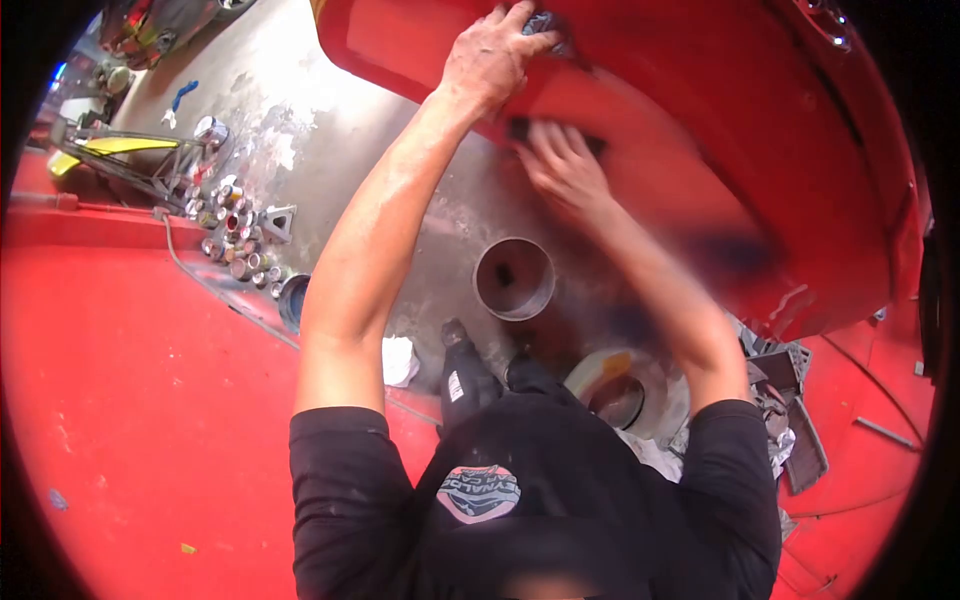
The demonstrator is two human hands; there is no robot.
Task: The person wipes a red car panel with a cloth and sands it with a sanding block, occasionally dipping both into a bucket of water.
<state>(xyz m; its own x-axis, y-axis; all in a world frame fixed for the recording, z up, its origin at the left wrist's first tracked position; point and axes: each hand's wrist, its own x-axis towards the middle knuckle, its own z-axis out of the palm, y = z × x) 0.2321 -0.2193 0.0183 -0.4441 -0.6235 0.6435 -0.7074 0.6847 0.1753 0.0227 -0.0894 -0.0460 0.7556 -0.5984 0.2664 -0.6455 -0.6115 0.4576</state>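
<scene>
A glossy red car body panel (640, 130) curves across the upper right, with a duller, lighter red patch in its middle. At the panel's upper edge my left hand (490, 55) is closed around a crumpled grey-blue cloth (543, 25), partly hidden by the fingers. Lower down, my right hand (565, 165) presses a dark flat block (519, 129) against the dull patch. Motion blurs this hand slightly, and its fingers lie over the block. Below the hands, a round bucket (514, 279) stands on the floor with a small dark thing inside.
Several small paint cans (235, 225) cluster on the grey floor at left, near a metal stand with a yellow part (120, 146). White crumpled paper (400, 362) lies by my feet. A whitish tub (615, 390) and grey trays (800, 430) sit at right.
</scene>
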